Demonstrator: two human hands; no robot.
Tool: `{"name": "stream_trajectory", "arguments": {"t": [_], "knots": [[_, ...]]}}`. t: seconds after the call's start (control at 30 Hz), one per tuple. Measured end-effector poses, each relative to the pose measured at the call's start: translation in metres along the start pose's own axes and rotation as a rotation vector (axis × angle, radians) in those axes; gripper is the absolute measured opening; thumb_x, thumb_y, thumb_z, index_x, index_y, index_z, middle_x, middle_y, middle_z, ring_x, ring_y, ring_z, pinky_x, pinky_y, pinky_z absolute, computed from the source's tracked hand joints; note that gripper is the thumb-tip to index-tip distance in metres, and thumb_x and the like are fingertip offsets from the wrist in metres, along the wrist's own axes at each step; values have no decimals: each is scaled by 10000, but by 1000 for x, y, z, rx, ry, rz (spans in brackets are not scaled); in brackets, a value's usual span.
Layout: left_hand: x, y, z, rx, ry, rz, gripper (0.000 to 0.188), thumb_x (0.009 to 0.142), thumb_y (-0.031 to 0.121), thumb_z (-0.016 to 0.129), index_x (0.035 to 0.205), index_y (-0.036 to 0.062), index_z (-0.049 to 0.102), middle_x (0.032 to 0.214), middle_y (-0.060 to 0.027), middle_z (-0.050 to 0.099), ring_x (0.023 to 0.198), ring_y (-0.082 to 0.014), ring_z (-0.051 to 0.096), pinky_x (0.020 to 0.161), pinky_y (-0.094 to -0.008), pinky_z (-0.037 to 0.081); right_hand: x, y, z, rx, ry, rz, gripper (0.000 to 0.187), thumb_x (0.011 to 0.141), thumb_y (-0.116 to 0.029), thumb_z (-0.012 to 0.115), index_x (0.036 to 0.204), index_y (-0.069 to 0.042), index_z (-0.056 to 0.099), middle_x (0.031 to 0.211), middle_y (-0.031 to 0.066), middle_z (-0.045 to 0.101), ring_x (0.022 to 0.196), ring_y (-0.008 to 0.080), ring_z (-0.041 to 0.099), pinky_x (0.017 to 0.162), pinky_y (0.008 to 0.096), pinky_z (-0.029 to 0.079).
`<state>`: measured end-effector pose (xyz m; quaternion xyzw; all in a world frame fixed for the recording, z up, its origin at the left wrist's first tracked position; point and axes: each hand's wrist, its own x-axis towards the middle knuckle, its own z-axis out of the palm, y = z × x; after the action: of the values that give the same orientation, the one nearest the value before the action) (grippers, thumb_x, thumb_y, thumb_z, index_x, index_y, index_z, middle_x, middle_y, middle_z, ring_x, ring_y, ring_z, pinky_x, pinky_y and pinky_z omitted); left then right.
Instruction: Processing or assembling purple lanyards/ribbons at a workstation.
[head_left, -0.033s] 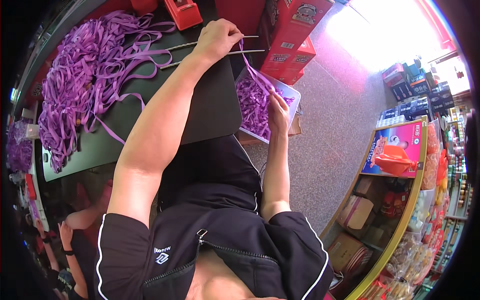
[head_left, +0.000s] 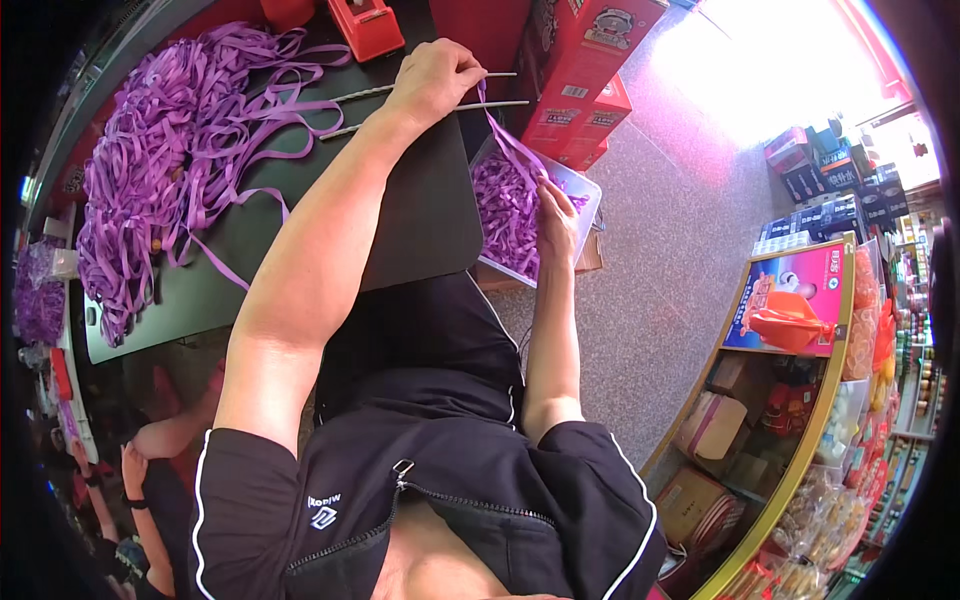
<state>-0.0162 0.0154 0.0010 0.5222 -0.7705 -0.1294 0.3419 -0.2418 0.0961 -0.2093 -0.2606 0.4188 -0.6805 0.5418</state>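
Observation:
My left hand (head_left: 432,82) is closed above the table's right end, pinching the upper end of a purple ribbon (head_left: 508,138) between thumb and fingers. From there the ribbon slants down to my right hand (head_left: 556,216), whose fingers are closed on it lower down. Two thin metal rods (head_left: 500,103) pass near my left hand and jut past the table edge; whether the ribbon is looped on them I cannot tell. Under the ribbon stands a whitish plastic bin (head_left: 590,196) full of purple ribbon pieces (head_left: 503,205). A big tangled heap of purple ribbon (head_left: 150,160) lies on the table's left part.
The dark table (head_left: 420,220) is in front of me, with a red tape dispenser (head_left: 368,30) at its back. Red cartons (head_left: 575,105) are stacked beyond the bin. To the right are a glass display counter (head_left: 740,400) and packaged goods. Another person's arms (head_left: 135,475) show at lower left.

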Motion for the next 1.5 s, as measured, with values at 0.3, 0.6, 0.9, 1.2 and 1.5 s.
{"name": "stream_trajectory", "arguments": {"t": [0.3, 0.6, 0.9, 1.2, 1.5], "knots": [[-2, 5, -3, -19, -37, -35, 269, 832, 251, 645, 938, 7, 688, 1112, -128, 623, 1003, -281, 602, 878, -342, 444, 56, 61, 10, -758, 173, -138, 262, 778, -258, 692, 872, -14, 716, 740, 106, 694, 694, 161, 650, 674, 299, 501], [2, 0, 3, -14, -12, 8, 276, 837, 259, 640, 936, 5, 686, 1111, -120, 628, 1020, -265, 597, 885, -334, 437, 24, 101, 11, -206, -57, 283, 166, 812, -170, 712, 886, -26, 677, 704, 28, 636, 581, 82, 550, 477, 229, 392], [1, -4, 2, 3, 9, 18, 285, 837, 273, 642, 941, 12, 689, 1115, -111, 632, 1038, -258, 595, 908, -331, 427, 11, 76, 42, 268, -27, 550, 108, 868, -151, 657, 891, -48, 638, 667, 18, 601, 473, 58, 489, 380, 191, 331], [3, 5, 3, -31, -10, 11, 289, 839, 281, 639, 947, 18, 691, 1108, -107, 636, 1025, -255, 603, 894, -329, 436, 12, 119, 3, -335, 96, 10, 95, 807, -102, 706, 854, -59, 635, 701, -15, 590, 500, 72, 480, 429, 216, 355], [2, -5, 2, -12, -1, 46, 287, 842, 276, 634, 946, 14, 690, 1101, -117, 637, 1025, -258, 603, 893, -330, 436, 4, 97, 12, 198, 22, 427, 78, 862, -132, 646, 904, -88, 597, 682, -47, 524, 510, 51, 456, 424, 193, 348]]}}
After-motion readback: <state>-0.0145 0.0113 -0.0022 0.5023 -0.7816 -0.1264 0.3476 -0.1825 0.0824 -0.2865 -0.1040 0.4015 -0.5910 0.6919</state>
